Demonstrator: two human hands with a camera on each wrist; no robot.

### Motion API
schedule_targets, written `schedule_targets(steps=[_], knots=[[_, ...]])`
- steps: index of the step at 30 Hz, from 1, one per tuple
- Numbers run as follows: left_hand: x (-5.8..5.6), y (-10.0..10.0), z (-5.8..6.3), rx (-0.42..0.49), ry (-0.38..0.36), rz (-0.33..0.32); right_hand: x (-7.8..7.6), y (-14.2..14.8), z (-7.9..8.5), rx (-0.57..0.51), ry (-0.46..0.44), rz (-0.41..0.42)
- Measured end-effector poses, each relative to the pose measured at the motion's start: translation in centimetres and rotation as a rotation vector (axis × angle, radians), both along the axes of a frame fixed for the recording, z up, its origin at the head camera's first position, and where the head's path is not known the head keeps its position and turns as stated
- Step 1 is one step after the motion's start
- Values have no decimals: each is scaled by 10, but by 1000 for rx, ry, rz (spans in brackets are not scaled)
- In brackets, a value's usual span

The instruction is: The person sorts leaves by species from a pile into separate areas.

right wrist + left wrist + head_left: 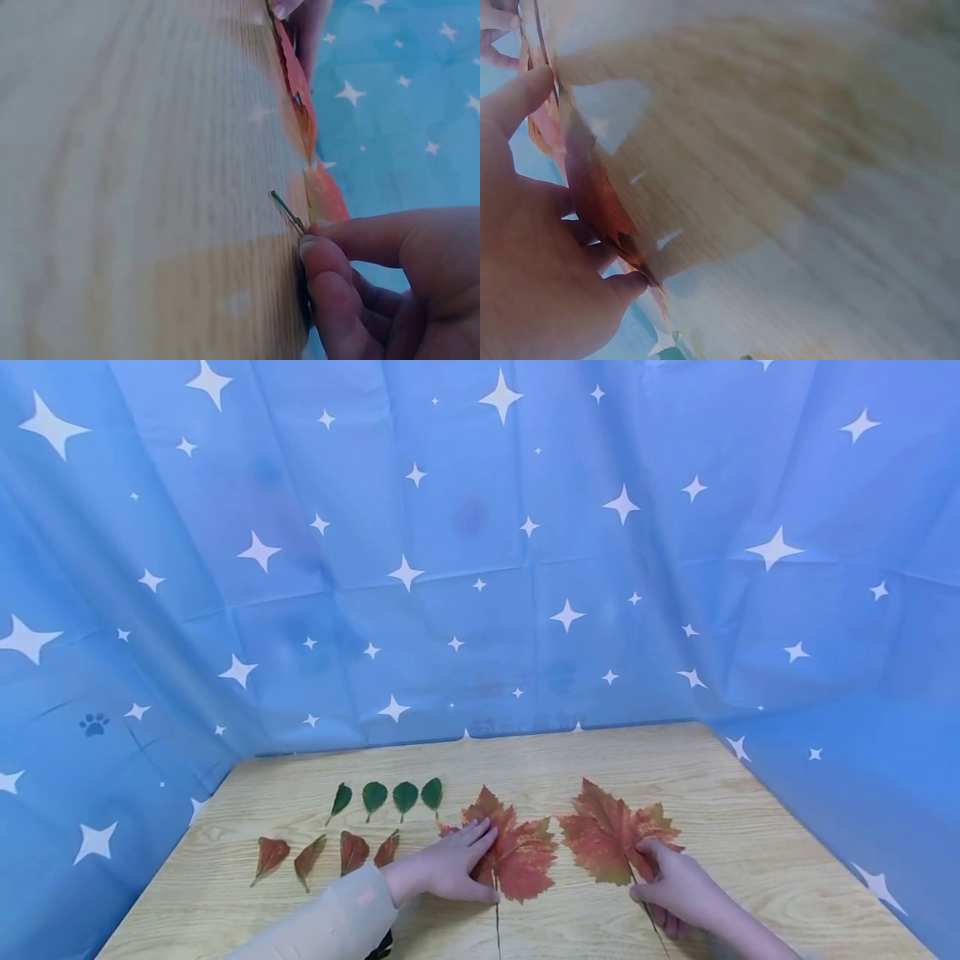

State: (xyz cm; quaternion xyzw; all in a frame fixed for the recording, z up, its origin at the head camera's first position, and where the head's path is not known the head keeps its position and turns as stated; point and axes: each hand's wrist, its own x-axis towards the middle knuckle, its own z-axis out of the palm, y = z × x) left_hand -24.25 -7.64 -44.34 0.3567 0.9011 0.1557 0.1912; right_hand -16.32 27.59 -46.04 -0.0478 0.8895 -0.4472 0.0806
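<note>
Two large red-orange maple leaves lie side by side on the table in the head view. On the left maple leaf my left hand rests with its fingers spread, the thumb beside the thin dark stem. The left wrist view shows these fingers flat along the leaf's edge. My right hand is at the base of the right maple leaf and pinches its stem between thumb and forefinger. A short green stem end sticks out past those fingertips in the right wrist view.
Small green leaves form a row at the back left of the wooden table. In front of them is a row of small red-brown leaves. A dark object shows partly under the left sleeve. Behind hangs a blue star-patterned cloth.
</note>
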Motion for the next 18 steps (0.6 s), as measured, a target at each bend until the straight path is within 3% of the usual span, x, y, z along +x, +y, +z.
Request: schedule_targets(steps=[12, 18], knots=[[-1, -3, 4, 7, -15, 8, 0, -1, 4, -19, -10, -6], [-5, -6, 6, 30, 10, 3, 0, 3, 25, 20, 37, -5]])
